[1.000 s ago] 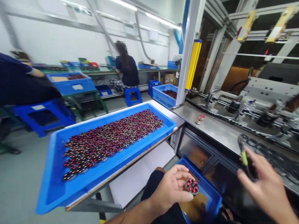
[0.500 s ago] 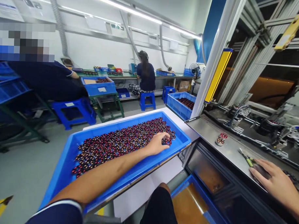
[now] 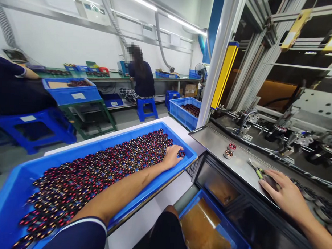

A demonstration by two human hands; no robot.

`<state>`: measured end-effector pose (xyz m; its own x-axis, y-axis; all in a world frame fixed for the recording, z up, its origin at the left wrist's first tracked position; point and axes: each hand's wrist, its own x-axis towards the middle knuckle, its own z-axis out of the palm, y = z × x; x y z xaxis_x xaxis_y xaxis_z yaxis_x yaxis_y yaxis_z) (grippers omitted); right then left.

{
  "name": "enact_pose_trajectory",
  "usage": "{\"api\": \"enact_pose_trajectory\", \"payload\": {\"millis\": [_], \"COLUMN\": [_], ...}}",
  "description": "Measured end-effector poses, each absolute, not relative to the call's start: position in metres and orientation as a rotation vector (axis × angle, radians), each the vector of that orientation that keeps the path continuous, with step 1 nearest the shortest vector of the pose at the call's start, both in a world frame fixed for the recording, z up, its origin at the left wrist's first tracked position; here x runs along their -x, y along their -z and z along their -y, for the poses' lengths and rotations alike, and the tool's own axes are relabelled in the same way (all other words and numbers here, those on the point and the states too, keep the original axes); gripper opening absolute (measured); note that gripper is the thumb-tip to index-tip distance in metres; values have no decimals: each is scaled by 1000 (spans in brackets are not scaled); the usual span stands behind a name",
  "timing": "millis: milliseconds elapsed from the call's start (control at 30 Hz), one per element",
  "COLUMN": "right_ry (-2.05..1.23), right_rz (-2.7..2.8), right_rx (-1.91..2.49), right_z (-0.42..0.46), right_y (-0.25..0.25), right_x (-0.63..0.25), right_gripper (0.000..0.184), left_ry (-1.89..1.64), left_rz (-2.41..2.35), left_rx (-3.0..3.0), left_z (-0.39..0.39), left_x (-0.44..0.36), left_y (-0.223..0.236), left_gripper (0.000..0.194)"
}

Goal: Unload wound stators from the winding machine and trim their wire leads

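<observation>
A small round part (image 3: 182, 154), dark-rimmed with reddish segments, lay in the blue tray (image 3: 5, 206) at the left hand's (image 3: 171, 158) curled fingers; whether they gripped it, I cannot tell. The right hand (image 3: 285, 190) curved loosely over green-handled pliers (image 3: 259, 174) on the metal desk (image 3: 213, 139), its hold unclear. A bin's label (image 3: 78, 96) was unreadable.

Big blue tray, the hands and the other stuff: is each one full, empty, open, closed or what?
Blue tray: packed with coiled parts.
Left hand: curled, in the tray.
Right hand: loosely curled over the cutters.
Cutters: lying on the metal ledge.
Stool: sat on.
Fan: spinning or not, can't tell.
</observation>
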<state>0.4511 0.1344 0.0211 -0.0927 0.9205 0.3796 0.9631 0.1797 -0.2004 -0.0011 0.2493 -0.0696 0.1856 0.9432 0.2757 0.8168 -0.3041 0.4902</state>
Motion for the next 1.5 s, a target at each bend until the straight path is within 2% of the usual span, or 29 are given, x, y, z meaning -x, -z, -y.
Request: {"api": "enact_pose_trajectory", "payload": {"millis": [267, 467, 600, 833, 1100, 1167, 1300, 1433, 1500], "right_ry": [132, 132, 126, 122, 136, 132, 113, 139, 103], "right_rz": [1992, 2000, 2012, 2035, 2018, 2005, 1931, 1731, 1651], "right_rx": [1745, 1748, 1756, 1761, 1711, 1673, 1567, 1439, 1382], "right_z": [-133, -129, -127, -123, -126, -127, -127, -108, -79], "right_y": [-20, -22, -25, -26, -17, -16, -25, -46, -52], "right_x": [-446, -442, -440, -440, -444, -445, -444, -425, -402], "right_gripper": [49, 47, 44, 37, 35, 35, 39, 51, 48], "left_ry": [-833, -1130, -1081, -855, -1082, -1194, -1413, -1501, -1499], "left_rz": [-1692, -1539, -1236, -1014, -1024, -1009, -931, -817, -766], "left_rx": [-2222, -2154, -2156, -1994, -1721, -1609, -1353, -1150, -1088], "left_z": [-242, -230, -238, -262, -244, -229, -165, -66, -19], "left_x": [-1, -28, -89, -172, -168, -154, -116, -90, -86], "left_y": [57, -13, -44, -31, -41, -50, -62, -48, -36], "left_gripper": [31, 26, 25, 33, 31, 34, 60, 47, 45]}}
